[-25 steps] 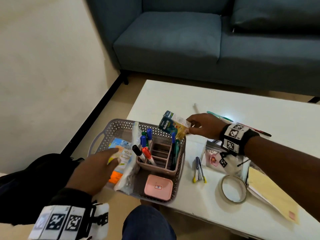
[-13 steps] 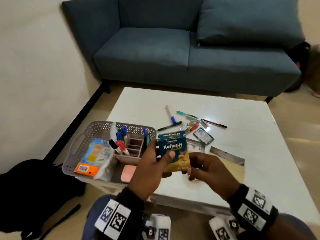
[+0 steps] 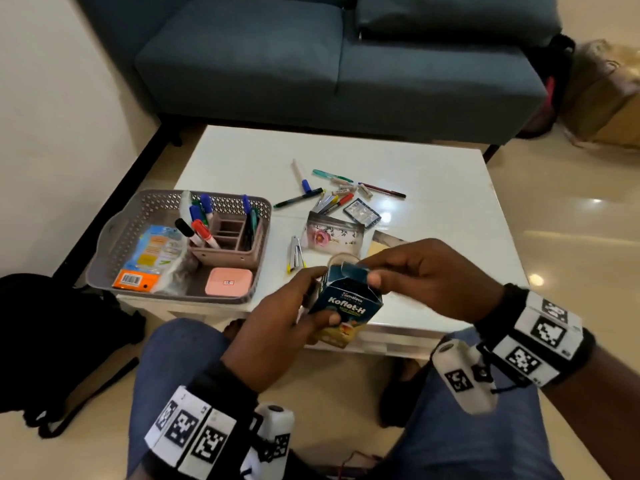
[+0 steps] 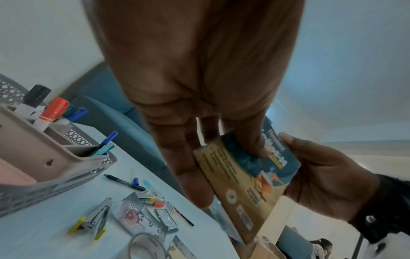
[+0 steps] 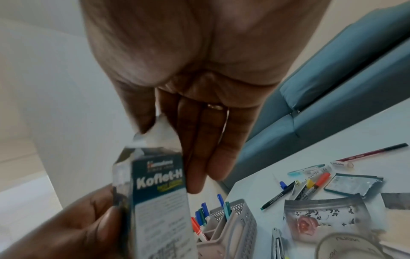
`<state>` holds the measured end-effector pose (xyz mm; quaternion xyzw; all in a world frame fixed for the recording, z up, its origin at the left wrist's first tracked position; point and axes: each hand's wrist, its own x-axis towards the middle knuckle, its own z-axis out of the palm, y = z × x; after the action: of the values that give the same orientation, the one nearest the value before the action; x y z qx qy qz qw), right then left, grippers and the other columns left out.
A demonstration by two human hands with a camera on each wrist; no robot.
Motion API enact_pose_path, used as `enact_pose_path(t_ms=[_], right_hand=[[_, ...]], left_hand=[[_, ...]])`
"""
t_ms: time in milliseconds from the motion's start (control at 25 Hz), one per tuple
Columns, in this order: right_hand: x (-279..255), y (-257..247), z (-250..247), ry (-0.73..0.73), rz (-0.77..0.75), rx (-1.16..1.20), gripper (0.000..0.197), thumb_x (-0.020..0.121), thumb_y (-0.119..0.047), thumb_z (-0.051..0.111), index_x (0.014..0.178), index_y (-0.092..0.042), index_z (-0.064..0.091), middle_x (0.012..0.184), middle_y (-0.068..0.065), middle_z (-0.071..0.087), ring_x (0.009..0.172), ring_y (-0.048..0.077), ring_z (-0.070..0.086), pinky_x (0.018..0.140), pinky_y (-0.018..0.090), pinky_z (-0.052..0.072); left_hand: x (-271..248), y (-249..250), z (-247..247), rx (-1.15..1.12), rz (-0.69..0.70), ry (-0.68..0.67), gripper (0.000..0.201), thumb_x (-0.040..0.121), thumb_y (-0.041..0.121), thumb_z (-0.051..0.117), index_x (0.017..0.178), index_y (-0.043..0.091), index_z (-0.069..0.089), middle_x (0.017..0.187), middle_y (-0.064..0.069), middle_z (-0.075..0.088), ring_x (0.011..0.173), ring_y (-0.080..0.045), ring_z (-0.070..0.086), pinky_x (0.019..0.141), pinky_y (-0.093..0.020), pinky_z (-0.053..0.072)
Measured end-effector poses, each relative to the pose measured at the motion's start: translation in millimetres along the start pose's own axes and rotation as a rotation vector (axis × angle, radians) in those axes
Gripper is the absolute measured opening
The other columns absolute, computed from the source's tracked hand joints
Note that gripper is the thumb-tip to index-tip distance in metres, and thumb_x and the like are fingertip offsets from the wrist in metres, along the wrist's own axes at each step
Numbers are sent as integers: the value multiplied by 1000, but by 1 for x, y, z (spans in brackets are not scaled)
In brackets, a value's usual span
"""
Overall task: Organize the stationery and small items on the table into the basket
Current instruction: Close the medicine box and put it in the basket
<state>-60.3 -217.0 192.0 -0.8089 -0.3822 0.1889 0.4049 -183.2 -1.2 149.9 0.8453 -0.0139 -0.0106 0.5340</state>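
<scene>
My left hand grips a small teal and yellow Koflet-H carton by its sides, held in the air over the table's near edge. My right hand pinches the carton's open top flap. The left wrist view shows the carton between my left fingers, with the right hand behind it. In the right wrist view my thumb and fingers hold the white flap of the carton. The grey perforated basket sits on the table's left end and holds a pink organiser with markers, an orange packet and a pink case.
Loose on the white table lie several pens and markers, a stapler, a flowered pouch, a dark card, a tape roll and a yellow envelope. A blue sofa stands behind; a black bag lies left.
The left hand left the basket and took the carton's body. Both hands drew the carton toward me, and the right hand shifted to the top flap, which now stands open.
</scene>
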Motion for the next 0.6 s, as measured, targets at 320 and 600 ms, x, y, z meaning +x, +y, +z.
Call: enact_pose_path(t_ms=[320,600], right_hand=[[-2,5,2,32,6,53,22,100,-21,54,105,-13,74,92,3,74,81,21,69,71,37,57],[93,108,-24,-18,268,-265,19,98,-14,53,102,-20,71,91,-8,72,81,14,70,73,28,51]], left_hand=[[-6,6,9,154,195,-127,85,83,18,77,144,53,27,135,33,42,122,7,49,98,-14,46],[13,-20,1,159,60,-83,92,78,27,81,142,61,24,129,36,44,124,9,47,100,-22,49]])
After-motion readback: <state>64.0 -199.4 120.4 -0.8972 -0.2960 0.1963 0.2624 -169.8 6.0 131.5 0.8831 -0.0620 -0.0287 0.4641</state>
